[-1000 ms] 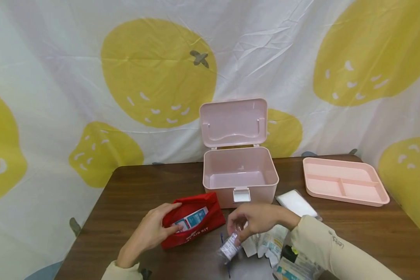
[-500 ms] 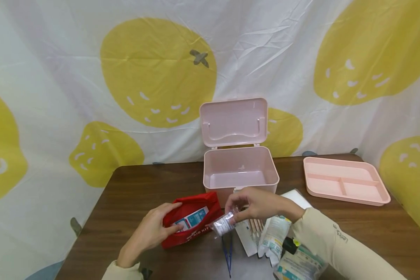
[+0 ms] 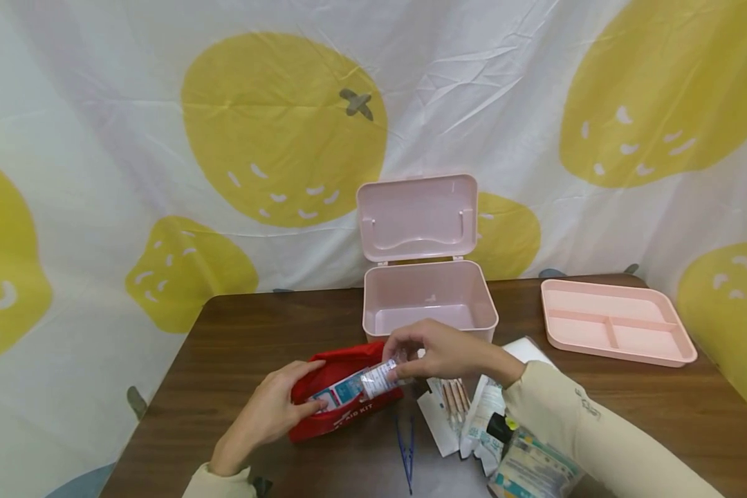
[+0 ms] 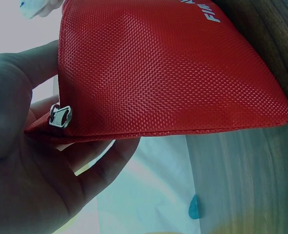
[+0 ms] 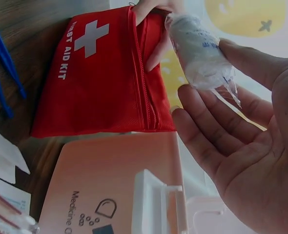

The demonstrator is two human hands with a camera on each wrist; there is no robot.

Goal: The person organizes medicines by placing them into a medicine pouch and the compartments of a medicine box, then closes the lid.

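Observation:
A red first-aid pouch (image 3: 324, 425), its zip undone, tilts with its mouth upward in front of the pink medicine box. My left hand (image 3: 274, 401) grips the pouch's left end, thumb inside the mouth and fingers behind; the left wrist view shows the zip pull (image 4: 60, 117) beside the palm. A blue-and-white packet (image 3: 347, 389) lies inside. Between thumb and fingertips, my right hand (image 3: 438, 349) pinches a bandage roll (image 5: 195, 48) in clear wrap. In the head view the roll is over the right part of the pouch's mouth.
The pink medicine box (image 3: 373, 301) stands behind with its lid raised. A pink divided tray (image 3: 616, 318) lies at the back right. Blue tweezers (image 3: 406, 453), a pack of swabs (image 3: 456, 401), white wrapped packages (image 3: 482, 432) and a clear bag (image 3: 535, 470) lie at the front.
My right hand has carried the bandage roll up and left, from above the tweezers to the pouch's mouth. The left hand and pouch have stayed nearly still.

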